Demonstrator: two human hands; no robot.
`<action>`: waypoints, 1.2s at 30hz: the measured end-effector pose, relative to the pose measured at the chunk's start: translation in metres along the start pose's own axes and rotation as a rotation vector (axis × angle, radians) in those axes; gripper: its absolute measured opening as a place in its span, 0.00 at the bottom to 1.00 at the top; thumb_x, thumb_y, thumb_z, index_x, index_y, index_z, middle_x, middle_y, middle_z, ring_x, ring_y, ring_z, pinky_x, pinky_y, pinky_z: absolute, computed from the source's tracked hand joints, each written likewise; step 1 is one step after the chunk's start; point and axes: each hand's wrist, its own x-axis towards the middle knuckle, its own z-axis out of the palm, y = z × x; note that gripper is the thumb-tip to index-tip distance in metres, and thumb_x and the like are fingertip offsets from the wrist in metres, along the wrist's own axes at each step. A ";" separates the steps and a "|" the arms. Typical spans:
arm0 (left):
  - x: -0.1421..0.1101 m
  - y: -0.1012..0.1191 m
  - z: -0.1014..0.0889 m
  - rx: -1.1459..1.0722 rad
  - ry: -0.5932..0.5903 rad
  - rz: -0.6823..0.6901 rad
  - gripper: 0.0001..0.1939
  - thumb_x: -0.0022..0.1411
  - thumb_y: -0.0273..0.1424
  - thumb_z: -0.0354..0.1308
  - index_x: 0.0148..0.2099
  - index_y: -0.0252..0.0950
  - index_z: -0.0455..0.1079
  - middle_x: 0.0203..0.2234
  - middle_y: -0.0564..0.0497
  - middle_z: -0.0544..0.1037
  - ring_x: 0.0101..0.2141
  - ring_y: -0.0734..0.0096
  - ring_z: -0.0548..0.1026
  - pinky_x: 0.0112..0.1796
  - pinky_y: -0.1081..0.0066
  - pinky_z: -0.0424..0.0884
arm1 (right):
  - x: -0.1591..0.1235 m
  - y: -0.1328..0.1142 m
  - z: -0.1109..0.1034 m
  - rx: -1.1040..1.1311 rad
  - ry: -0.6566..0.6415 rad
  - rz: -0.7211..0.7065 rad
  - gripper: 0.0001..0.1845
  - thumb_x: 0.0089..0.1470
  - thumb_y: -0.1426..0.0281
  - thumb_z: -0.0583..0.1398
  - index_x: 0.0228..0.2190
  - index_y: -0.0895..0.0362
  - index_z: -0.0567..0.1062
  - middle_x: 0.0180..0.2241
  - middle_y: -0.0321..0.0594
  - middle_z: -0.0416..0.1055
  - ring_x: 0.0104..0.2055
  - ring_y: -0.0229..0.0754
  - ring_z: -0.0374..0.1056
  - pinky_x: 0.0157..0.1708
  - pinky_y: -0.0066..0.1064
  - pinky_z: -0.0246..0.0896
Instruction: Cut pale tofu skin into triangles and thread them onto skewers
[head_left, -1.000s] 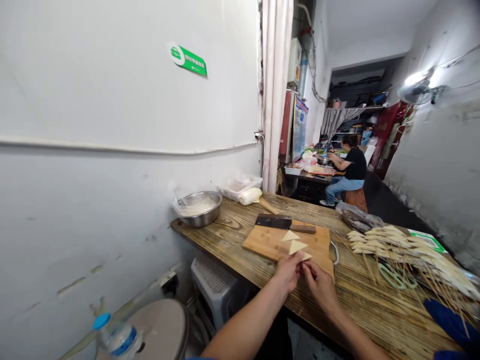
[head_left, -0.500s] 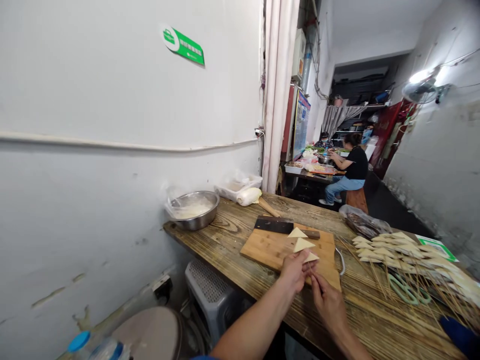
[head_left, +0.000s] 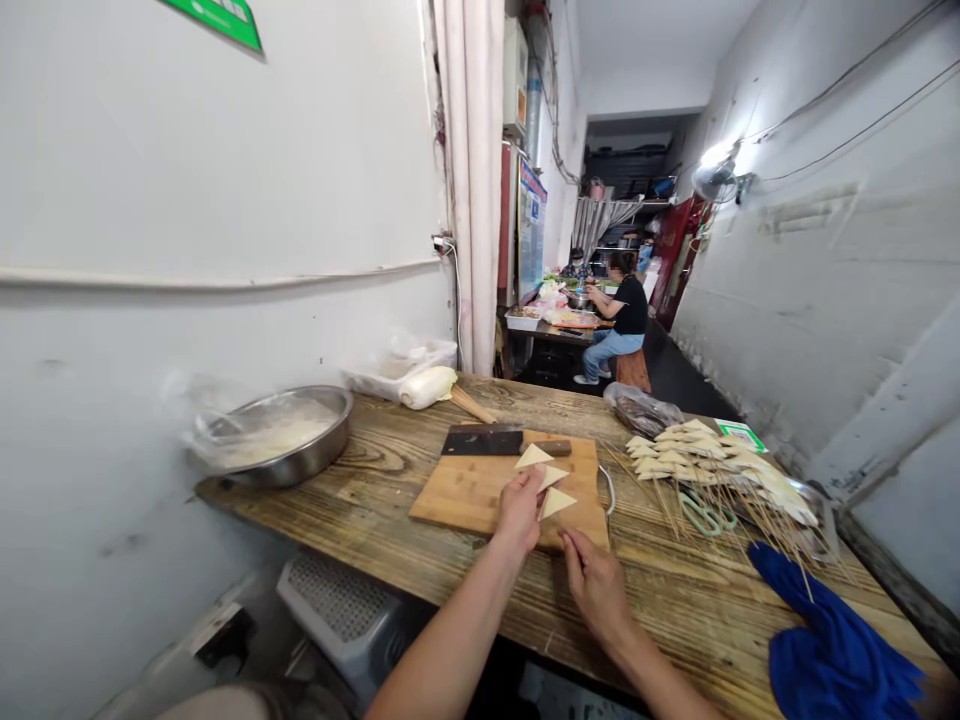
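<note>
Over the cutting board (head_left: 457, 490), my left hand (head_left: 516, 512) is closed on a pale triangular slice (head_left: 553, 476), one of three lined up one behind another. The nearest slice (head_left: 556, 503) points toward my right. My right hand (head_left: 598, 585) is lower and to the right, its thumb and finger pinched on the lower end of a thin skewer (head_left: 561, 531), most of which is hidden. Behind the slices, a cleaver (head_left: 484, 441) lies flat across the back of the board, its wooden handle to the right.
Many skewered triangles (head_left: 697, 450) are piled at right, near green-handled scissors (head_left: 705, 515) and a blue cloth (head_left: 832, 630). A metal basin (head_left: 330, 425), a white radish-like vegetable (head_left: 429, 387) and a plastic tub (head_left: 390, 372) stand at left. Two people (head_left: 628, 305) sit farther back.
The view has turned right and the scene has shifted left, showing more of the blue cloth. My hands have moved slightly apart, and the three triangles sit closer together.
</note>
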 end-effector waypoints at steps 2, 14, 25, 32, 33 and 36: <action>-0.001 -0.002 0.001 -0.005 0.009 -0.013 0.09 0.51 0.28 0.62 0.35 0.28 0.70 0.27 0.45 0.78 0.26 0.70 0.75 0.27 0.72 0.72 | -0.001 0.001 0.000 0.004 0.005 0.007 0.18 0.59 0.71 0.47 0.37 0.64 0.75 0.32 0.46 0.77 0.29 0.41 0.73 0.30 0.28 0.69; 0.011 0.003 0.002 0.079 -0.071 -0.005 0.17 0.50 0.38 0.63 0.34 0.28 0.72 0.27 0.44 0.78 0.26 0.69 0.76 0.29 0.71 0.73 | -0.002 0.005 0.000 0.050 -0.022 0.095 0.17 0.59 0.70 0.47 0.39 0.61 0.74 0.32 0.45 0.76 0.29 0.41 0.73 0.31 0.28 0.67; 0.011 -0.013 0.038 0.196 -0.131 -0.204 0.07 0.59 0.26 0.54 0.35 0.28 0.72 0.28 0.44 0.78 0.29 0.70 0.76 0.34 0.71 0.74 | -0.012 -0.007 -0.030 -0.166 -0.007 0.250 0.18 0.59 0.72 0.44 0.32 0.58 0.72 0.24 0.40 0.72 0.24 0.36 0.68 0.25 0.23 0.56; 0.029 -0.009 0.046 0.252 -0.294 -0.283 0.12 0.60 0.33 0.53 0.46 0.37 0.67 0.44 0.44 0.74 0.42 0.68 0.74 0.41 0.69 0.72 | 0.011 0.011 -0.101 -0.403 0.012 0.397 0.19 0.60 0.70 0.43 0.29 0.57 0.71 0.22 0.37 0.71 0.22 0.34 0.65 0.24 0.23 0.52; 0.032 -0.011 0.042 0.314 -0.290 -0.233 0.13 0.58 0.31 0.56 0.46 0.38 0.67 0.45 0.45 0.73 0.43 0.68 0.73 0.42 0.70 0.71 | 0.020 0.020 -0.118 -0.465 -0.003 0.434 0.19 0.60 0.69 0.44 0.28 0.57 0.71 0.23 0.38 0.72 0.23 0.35 0.66 0.25 0.24 0.52; 0.035 -0.028 0.025 0.564 -0.337 -0.077 0.17 0.52 0.32 0.61 0.45 0.36 0.69 0.45 0.45 0.74 0.42 0.66 0.74 0.44 0.67 0.69 | 0.057 0.057 -0.164 -0.699 -0.072 0.617 0.18 0.59 0.67 0.46 0.30 0.57 0.73 0.27 0.40 0.74 0.29 0.39 0.69 0.26 0.25 0.53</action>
